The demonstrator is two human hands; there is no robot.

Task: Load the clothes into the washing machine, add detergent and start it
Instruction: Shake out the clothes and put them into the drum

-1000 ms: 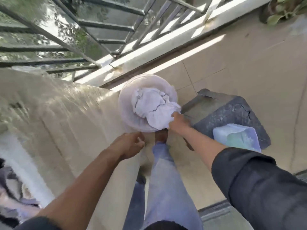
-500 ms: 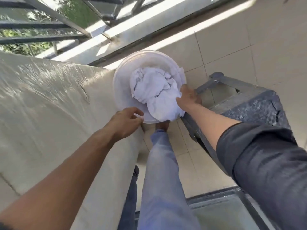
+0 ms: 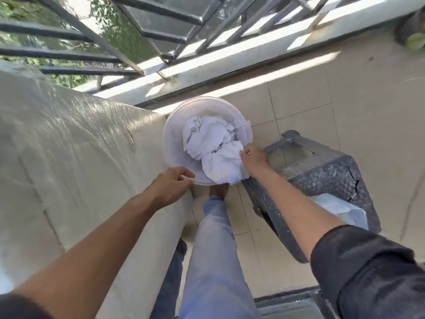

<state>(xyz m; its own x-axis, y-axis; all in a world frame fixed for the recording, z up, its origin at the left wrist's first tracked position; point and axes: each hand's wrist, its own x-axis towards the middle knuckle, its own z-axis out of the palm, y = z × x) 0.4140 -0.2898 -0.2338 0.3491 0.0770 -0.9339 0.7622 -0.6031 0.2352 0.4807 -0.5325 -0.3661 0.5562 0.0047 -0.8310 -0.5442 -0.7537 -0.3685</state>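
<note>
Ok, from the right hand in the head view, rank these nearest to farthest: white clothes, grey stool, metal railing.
1. white clothes: gripped by the right hand, in the tub.
2. grey stool: just right of the hand, below the forearm.
3. metal railing: far off, at the balcony edge.

The right hand [image 3: 254, 160] covers the near-right rim of the white bucket [image 3: 174, 143], and its fingertips are buried in the white clothes [image 3: 213, 155], so the grip itself cannot be made out. The bucket's bottom is hidden under the cloth. The pale bag [image 3: 340, 210] on the dark stool [image 3: 322, 176] is partly behind the forearm (any label unreadable). The potted plant [image 3: 414, 35] is cut off at the right edge.
</note>
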